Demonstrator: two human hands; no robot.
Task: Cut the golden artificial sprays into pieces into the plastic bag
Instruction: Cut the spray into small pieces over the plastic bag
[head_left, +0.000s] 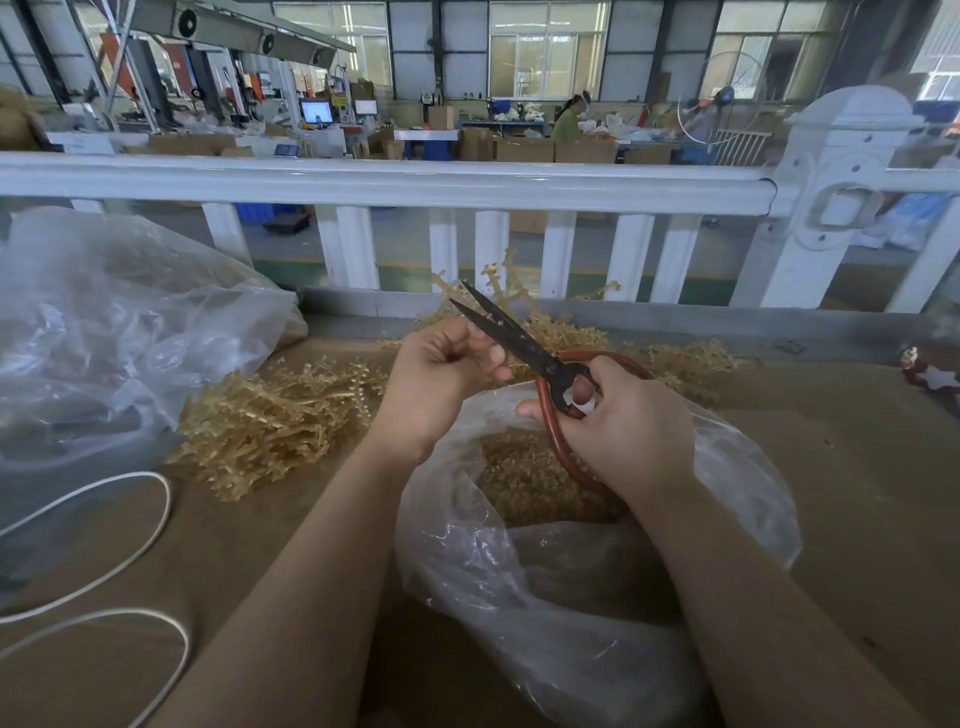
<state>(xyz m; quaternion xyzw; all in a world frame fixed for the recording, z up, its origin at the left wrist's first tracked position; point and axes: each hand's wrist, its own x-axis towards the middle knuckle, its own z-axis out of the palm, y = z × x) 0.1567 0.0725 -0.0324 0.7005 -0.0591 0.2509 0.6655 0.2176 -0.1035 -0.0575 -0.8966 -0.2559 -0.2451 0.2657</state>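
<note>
My right hand (628, 426) grips the red handles of dark-bladed scissors (519, 343), whose blades are parted and point up to the left. My left hand (441, 374) is curled round a golden spray (506, 283) whose branches stick up behind the blades. Both hands hover over an open clear plastic bag (571, 597) holding cut golden pieces (519, 467). A heap of uncut golden sprays (275, 415) lies on the brown table to the left, and more sprays (680, 364) lie behind the hands.
A large crumpled clear bag (104, 332) fills the left side. A white cord (130, 545) loops on the table at lower left. A white railing (415, 182) runs along the far edge. A small red-and-white ornament (930, 371) sits at far right.
</note>
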